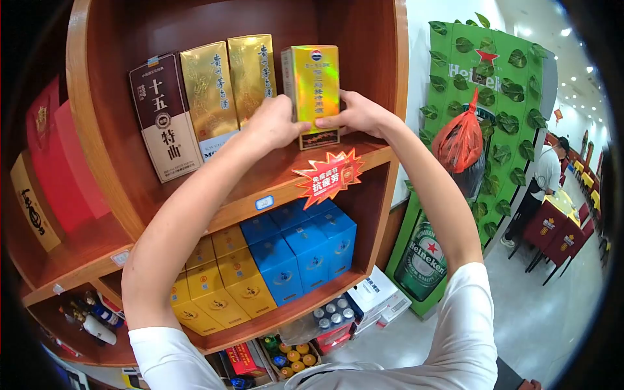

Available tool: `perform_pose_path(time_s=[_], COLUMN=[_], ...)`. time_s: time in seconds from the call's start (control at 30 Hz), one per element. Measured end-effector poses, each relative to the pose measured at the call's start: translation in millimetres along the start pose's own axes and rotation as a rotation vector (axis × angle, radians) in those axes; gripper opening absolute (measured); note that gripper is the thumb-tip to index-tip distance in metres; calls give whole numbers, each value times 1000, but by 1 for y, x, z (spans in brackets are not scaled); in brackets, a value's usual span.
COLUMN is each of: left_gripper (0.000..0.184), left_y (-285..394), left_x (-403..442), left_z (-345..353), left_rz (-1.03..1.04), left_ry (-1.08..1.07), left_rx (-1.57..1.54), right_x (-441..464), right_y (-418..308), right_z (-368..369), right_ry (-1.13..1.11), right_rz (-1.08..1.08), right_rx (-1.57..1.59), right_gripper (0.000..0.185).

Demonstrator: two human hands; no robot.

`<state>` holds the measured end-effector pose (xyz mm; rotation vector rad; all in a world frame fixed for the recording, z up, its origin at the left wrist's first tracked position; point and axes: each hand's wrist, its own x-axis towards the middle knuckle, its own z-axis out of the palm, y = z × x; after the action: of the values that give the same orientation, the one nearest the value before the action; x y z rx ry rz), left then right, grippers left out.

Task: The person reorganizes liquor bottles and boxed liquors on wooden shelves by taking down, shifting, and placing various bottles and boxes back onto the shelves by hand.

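A shiny gold box (pixel 316 78) stands upright near the front edge of the wooden shelf (pixel 260 195), at its right end. My left hand (pixel 276 120) is at the box's left side, fingers curled, thumb against the lower front. From the right, my right hand (pixel 354 116) grips the same box, its thumb on the front face and its other fingers partly hidden behind. Left of it stand two gold boxes (pixel 211 91) and a dark and cream box (pixel 162 117). Below the shelf edge hangs a red starburst sign (pixel 328 177).
Blue boxes (pixel 302 250) and yellow boxes (pixel 224 286) fill the lower shelf. A green leaf-covered cooler (pixel 481 58) with a hanging red bag (pixel 458 140) stands right. Cans (pixel 333 312) and cartons (pixel 374 292) sit low. A person (pixel 548 172) stands by a table far right.
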<state>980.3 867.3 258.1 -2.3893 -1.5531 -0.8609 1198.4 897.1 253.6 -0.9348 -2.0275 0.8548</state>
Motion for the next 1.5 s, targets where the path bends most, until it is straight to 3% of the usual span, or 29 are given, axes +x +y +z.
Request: perform_pose_path(time_s=[0.07,0.2,0.4,0.57,0.7,0.8,0.93,1.03,1.13,1.2,1.23,1.27,1.33,1.5], left_gripper=[40,39,40,37,35,31,23,20,20,22,22,23,22,25], left_y=[-17,-22,-25,-19,-21,-22,-31,-46,-52,-55,-56,-59,-67,-85], left_x=[9,11,8,8,2,-2,-3,-9,-12,-12,-13,-12,-11,-14], left_z=[13,7,16,24,28,26,12,2,-6,-10,-10,-11,-12,-21], left_rz=[48,-56,-191,-164,-118,-55,-71,-11,-57,-51,-11,34,36,36], left_ry=[111,94,72,24,45,92,153,300,339,293,272,256,237,240], left_rx=[123,196,333,492,551,543,451,367,330,433,490,546,550,538], right_x=[26,77,112,139,154,143,107,111,101,99,94,116,82,76], right_y=[13,36,41,46,56,53,28,35,29,30,30,39,20,19], right_z=[-3,3,0,3,4,-1,-12,4,-7,-12,-10,-4,-13,-8], right_ry=[3,-79,-192,-89,-95,-219,67,536,491,506,571,642,509,494], right_rz=[2,-104,63,110,6,-125,-52,-114,-201,-253,-243,-296,-215,-134], right_rx=[-47,-48,-130,-312,-454,-484,-291,-353,-330,-356,-351,-382,-273,-404], right_gripper=[71,66,61,81,70,74,93,79,67,76,56,48,35,45])
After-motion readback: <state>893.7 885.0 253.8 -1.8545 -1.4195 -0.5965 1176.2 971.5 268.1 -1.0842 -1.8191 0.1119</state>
